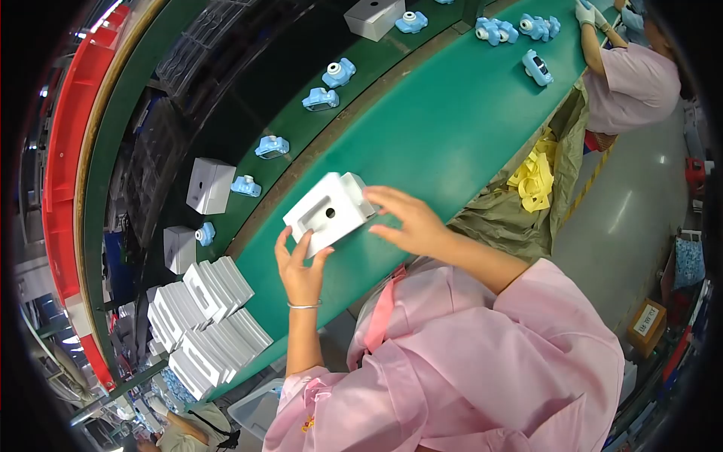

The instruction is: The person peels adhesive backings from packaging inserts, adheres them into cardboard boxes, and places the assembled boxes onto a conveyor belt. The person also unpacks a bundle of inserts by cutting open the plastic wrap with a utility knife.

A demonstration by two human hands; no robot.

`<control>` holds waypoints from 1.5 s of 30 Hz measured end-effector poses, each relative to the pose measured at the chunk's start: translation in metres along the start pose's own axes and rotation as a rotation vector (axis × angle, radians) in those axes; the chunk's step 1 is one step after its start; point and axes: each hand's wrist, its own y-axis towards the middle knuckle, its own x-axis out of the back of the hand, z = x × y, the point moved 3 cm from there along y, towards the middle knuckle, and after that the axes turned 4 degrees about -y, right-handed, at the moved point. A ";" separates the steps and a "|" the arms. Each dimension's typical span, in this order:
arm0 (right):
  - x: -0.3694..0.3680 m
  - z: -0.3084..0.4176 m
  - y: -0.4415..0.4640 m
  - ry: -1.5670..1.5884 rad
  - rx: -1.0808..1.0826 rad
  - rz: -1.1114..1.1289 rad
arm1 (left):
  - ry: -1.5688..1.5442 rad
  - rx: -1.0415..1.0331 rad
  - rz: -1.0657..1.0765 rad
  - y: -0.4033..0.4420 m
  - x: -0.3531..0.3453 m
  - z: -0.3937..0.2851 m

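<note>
A white recessed insert tray (313,220) with a dark round hole is tilted above the green table. My left hand (299,270) grips its near left edge, thumb and fingers on the rim. A white block-like part (355,193), perhaps a box end, shows at the tray's far right side; how the two join is unclear. Beside that end is my right hand (409,224), fingers apart, fingertips at or very near the white edge. To the left, stacks of similar white trays (207,331) lie on the table end.
Blue toy cameras (272,147) and white boxes (211,186) line the dark green shelf. More blue cameras (536,68) lie on the green table (452,128). A co-worker (633,79) in gloves works at the far right. A sack (489,220) holds yellow pieces (534,178).
</note>
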 end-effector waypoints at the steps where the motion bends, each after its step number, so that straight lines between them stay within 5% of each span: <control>1: -0.010 -0.004 0.001 0.034 -0.036 0.041 | 0.009 0.011 0.006 -0.001 -0.004 -0.001; 7: -0.028 -0.034 0.002 0.010 -0.099 -0.072 | -0.025 0.060 -0.016 -0.002 -0.031 0.008; 11: -0.025 -0.039 0.005 -0.178 0.057 -0.152 | -0.008 0.082 -0.048 -0.002 -0.040 0.009; 45: 0.008 -0.072 0.013 -0.203 0.065 -0.084 | 0.128 0.060 -0.015 0.010 -0.075 -0.015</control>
